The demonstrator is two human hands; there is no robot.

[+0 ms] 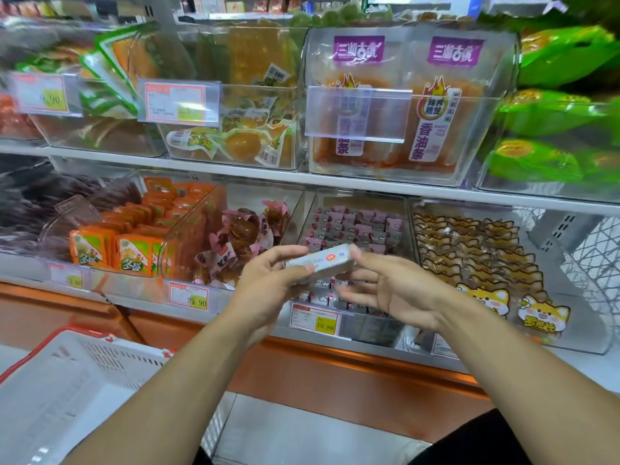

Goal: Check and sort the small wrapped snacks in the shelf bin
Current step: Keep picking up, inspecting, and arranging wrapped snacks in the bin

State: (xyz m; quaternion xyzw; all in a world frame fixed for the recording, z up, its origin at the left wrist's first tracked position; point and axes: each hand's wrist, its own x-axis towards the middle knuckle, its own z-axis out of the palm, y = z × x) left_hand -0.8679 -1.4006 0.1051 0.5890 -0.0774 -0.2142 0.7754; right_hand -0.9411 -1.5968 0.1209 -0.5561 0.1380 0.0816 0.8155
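Observation:
A small silvery wrapped snack (323, 263) with a red and blue mark is held in front of the lower shelf. My left hand (268, 283) grips its left end between thumb and fingers. My right hand (385, 286) touches its right end with the thumb, the other fingers spread below. Behind the hands stands a clear shelf bin (355, 317) holding several small pink and white wrapped snacks (355, 226) in rows.
Neighbouring clear bins hold brown pink-wrapped snacks (241, 236), orange packets (134, 243) and dog-print packets (469, 250). Price tags (313, 320) hang on the shelf edge. A white basket with red rim (67, 380) sits at lower left. An upper shelf (302, 177) carries larger bins.

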